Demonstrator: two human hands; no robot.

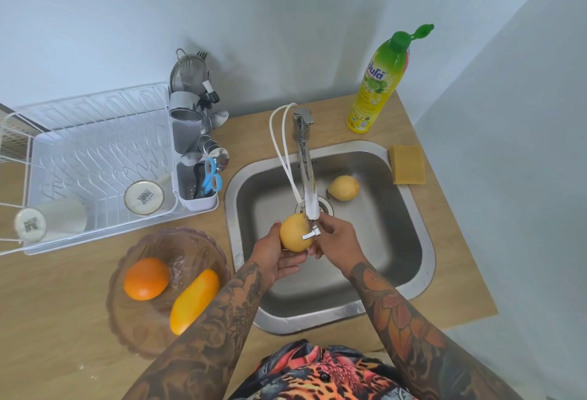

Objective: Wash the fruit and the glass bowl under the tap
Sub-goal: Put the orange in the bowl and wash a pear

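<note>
Over the steel sink [403, 279], my left hand [273, 256] cups a round yellow fruit [293, 234] right under the tap spout [309, 196]. My right hand [336, 240] touches the fruit's right side, its fingers by the small lever at the spout's tip. A second yellow fruit [343, 188] lies in the basin at the back right. On the counter to the left stands the glass bowl [133, 323], holding an orange [146, 278] and a yellow mango [194, 301]. I cannot tell whether water is running.
A white dish rack [95, 151] with two cups stands at the left, a cutlery holder [197, 158] with utensils and blue scissors beside it. A yellow-green dish soap bottle [379, 88] and a yellow sponge [408, 164] sit behind the sink on the right.
</note>
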